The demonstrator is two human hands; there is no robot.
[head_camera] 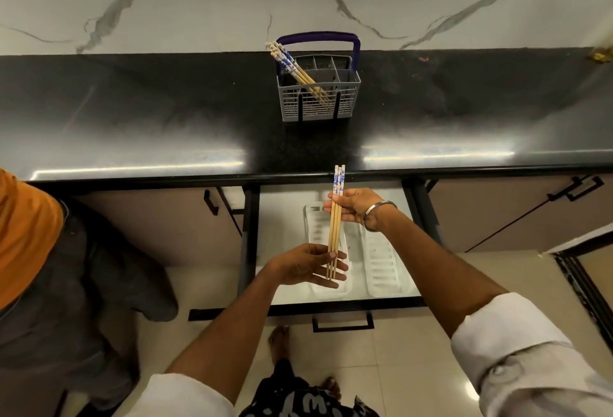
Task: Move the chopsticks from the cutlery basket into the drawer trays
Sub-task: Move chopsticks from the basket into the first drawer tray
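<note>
Three wooden chopsticks (335, 217) with blue-and-white patterned tops are held lengthwise above the open drawer. My right hand (356, 207) pinches them near the patterned end, and my left hand (308, 265) grips their thin tips. Below them lie two white ribbed trays in the drawer, the left tray (313, 217) partly hidden by my hands and the right tray (384, 264) beside it. On the black counter stands the grey cutlery basket (318, 98) with a dark blue handle. Several more chopsticks (292, 66) lean out of its left compartment.
The open drawer (341, 308) juts out below the black countertop (166, 124), with a black handle on its front. A person in orange and dark clothes (39, 250) is at the left. Closed cabinet doors flank the drawer. My bare feet stand on the tiled floor.
</note>
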